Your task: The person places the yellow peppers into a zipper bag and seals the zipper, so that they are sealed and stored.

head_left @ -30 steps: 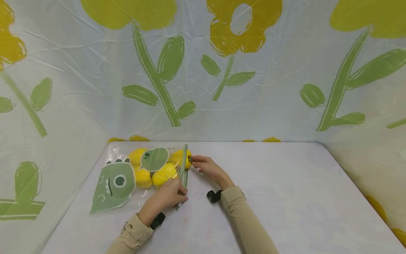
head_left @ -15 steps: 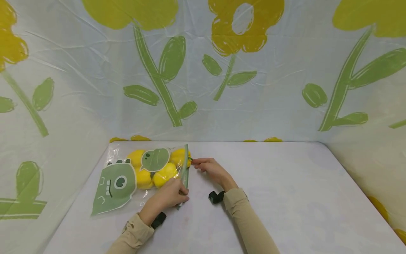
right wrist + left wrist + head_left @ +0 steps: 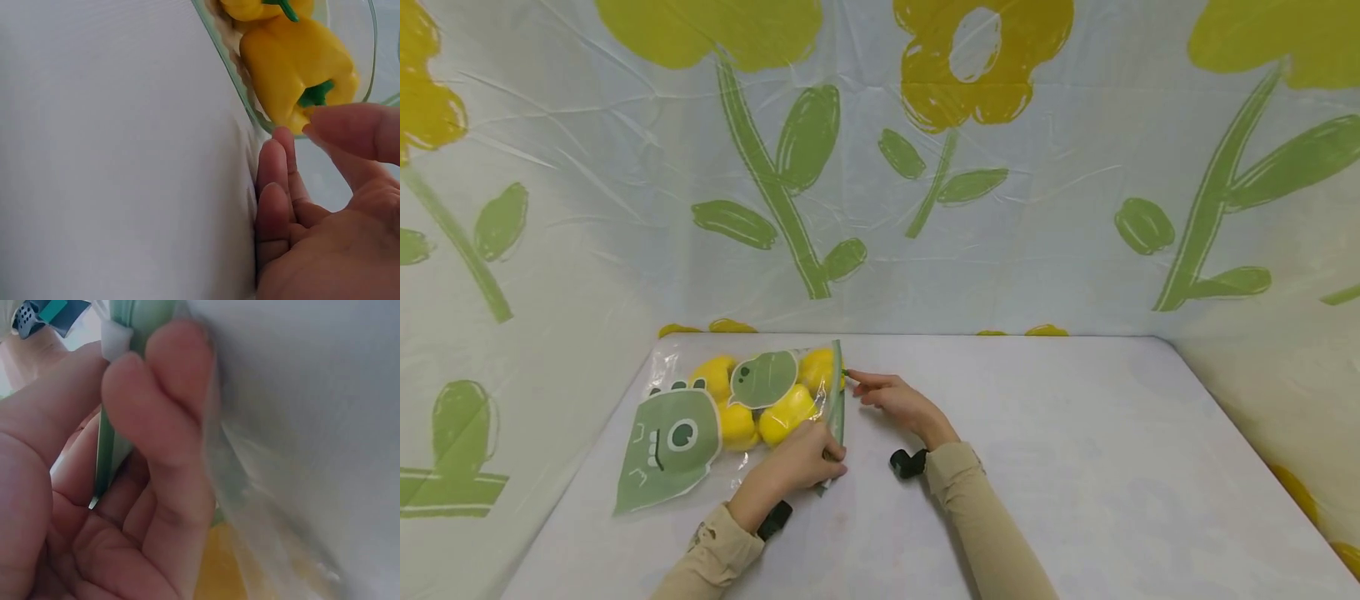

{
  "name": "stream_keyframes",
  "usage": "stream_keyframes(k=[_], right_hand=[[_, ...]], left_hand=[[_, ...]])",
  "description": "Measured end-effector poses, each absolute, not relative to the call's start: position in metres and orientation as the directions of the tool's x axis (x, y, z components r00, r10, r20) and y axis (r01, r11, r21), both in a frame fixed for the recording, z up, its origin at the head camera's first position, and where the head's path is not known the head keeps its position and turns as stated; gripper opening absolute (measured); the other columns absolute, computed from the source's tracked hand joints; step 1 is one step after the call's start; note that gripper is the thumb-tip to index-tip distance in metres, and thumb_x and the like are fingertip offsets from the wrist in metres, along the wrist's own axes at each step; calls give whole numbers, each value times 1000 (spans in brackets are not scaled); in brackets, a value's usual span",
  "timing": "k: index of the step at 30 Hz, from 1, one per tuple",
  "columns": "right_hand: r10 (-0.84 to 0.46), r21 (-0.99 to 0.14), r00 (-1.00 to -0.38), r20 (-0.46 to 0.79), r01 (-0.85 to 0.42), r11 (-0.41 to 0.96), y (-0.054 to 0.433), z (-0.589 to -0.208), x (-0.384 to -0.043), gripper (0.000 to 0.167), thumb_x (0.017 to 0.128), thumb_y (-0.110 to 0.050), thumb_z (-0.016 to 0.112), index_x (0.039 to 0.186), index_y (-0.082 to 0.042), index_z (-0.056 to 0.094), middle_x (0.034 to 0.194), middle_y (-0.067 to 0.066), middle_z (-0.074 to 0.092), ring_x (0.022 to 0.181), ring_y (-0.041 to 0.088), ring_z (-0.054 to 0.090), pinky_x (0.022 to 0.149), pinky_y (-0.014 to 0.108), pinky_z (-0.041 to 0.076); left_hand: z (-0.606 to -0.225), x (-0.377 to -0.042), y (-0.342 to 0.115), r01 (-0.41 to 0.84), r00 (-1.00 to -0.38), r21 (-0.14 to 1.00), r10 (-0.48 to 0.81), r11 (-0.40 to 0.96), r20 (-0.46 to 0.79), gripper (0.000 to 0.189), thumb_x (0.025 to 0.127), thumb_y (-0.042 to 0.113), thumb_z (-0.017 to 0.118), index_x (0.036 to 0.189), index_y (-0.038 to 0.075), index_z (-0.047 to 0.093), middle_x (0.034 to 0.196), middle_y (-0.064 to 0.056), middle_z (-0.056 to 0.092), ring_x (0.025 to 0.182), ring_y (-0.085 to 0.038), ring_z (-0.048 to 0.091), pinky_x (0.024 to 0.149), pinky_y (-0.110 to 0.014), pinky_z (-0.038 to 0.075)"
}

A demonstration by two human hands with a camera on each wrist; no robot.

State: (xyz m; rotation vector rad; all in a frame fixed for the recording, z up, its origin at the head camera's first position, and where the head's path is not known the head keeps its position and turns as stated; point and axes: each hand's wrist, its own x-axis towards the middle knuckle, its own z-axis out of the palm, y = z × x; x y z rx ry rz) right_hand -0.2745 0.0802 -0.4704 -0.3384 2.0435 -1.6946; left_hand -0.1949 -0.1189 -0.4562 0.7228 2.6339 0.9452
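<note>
A clear zip bag (image 3: pixel 673 446) with a green one-eyed monster print lies on its side at the table's left, several yellow bell peppers (image 3: pixel 787 415) inside. Its green-edged mouth (image 3: pixel 838 408) faces right. The left hand (image 3: pixel 801 457) pinches the near end of that edge; in the left wrist view, the green strip (image 3: pixel 106 450) runs between thumb and fingers. At the far end of the mouth, one bell pepper (image 3: pixel 294 59) lies just within the opening, its green stem outward. The right hand (image 3: pixel 906 406) has its fingers extended, with fingertips right at this pepper's stem end.
The bag rests on a white-covered table (image 3: pixel 1075 467). Behind it and at both sides hang white cloth walls (image 3: pixel 1000 267) with yellow flower prints. A dark wrist camera (image 3: pixel 907 463) sits below the right hand, another (image 3: pixel 775 521) beside the left wrist.
The pepper at the mouth has moved left, from sticking out past the green edge to within the bag, the right fingertips following it. The left hand keeps its pinch on the edge.
</note>
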Motion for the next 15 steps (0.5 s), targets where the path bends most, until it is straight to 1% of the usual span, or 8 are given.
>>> stream_keyframes(k=[2,5,6,11,12,15], right_hand=[[-475,-964,-856,-206,94,248,78,-469,-276,55,91,-3,56,145,-15,53,116,13,60,102,20,46,82,34,32],[-483,-951,-845,-229,88,298,75,-466,-277,57,89,-2,58,144,-17,54,107,11,60,98,20,44,81,35,31],[-488,-946,-841,-234,81,314,74,-466,-277,57,88,-2,59,144,-17,54,103,10,59,94,20,43,80,34,32],[-497,-924,-834,-239,38,381,68,-463,-278,61,85,1,60,144,-16,54,91,4,56,84,17,42,75,31,33],[-500,-918,-834,-235,21,396,67,-463,-277,62,84,2,59,144,-15,53,90,5,56,84,17,42,75,30,33],[-497,-897,-837,-228,-17,441,63,-461,-276,64,82,3,59,144,-14,53,95,6,55,89,18,43,77,30,33]], left_hand=[[-456,-195,-119,391,-836,638,546,663,-56,23,81,4,77,61,10,69,48,13,32,42,-4,39,43,-19,37],[-457,-196,-119,410,-826,631,561,659,-50,33,82,4,77,56,14,60,49,13,28,42,-3,37,43,-18,35],[-457,-196,-120,411,-824,632,565,657,-52,34,82,4,77,55,14,59,49,13,27,42,-3,36,43,-18,34],[-455,-196,-121,414,-814,639,577,649,-59,28,83,5,77,59,10,64,49,12,28,43,-3,36,44,-17,34],[-454,-196,-121,416,-812,639,580,648,-60,28,84,5,77,59,10,65,49,12,28,43,-3,36,44,-17,33],[-454,-196,-121,421,-808,636,586,647,-61,29,84,5,77,58,9,64,50,12,27,45,-3,35,45,-17,32]])
